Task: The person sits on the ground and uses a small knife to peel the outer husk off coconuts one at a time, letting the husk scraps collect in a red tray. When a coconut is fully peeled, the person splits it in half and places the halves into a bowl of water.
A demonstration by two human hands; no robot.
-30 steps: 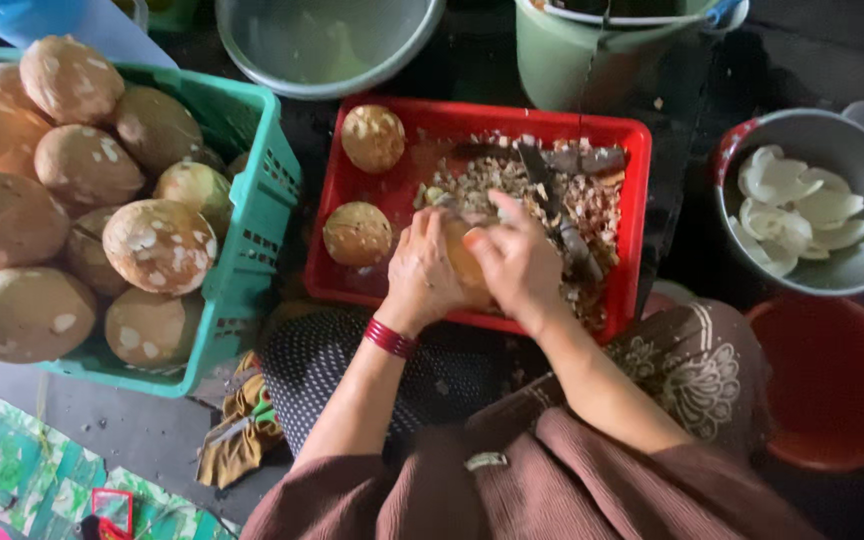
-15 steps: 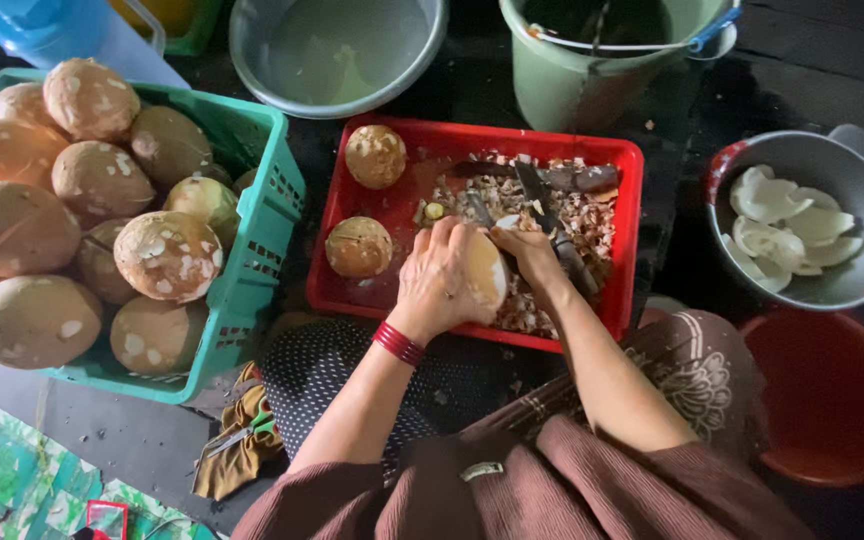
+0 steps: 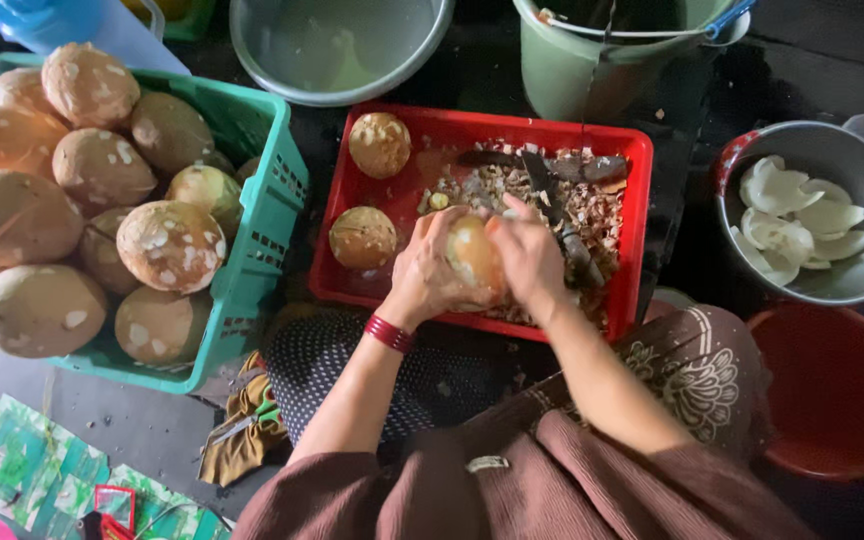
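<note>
We held the coconut point(image 3: 474, 262) in both hands over the near edge of the red tray point(image 3: 407, 285): left hand point(image 3: 424, 275) cupping it, right hand point(image 3: 532, 258) closed over its right side. Since a second earlier it had turned slightly, paler surface uppermost. Husk scraps point(image 3: 592, 215) lay beyond; two coconuts point(image 3: 380, 145) remained farther left.
</note>
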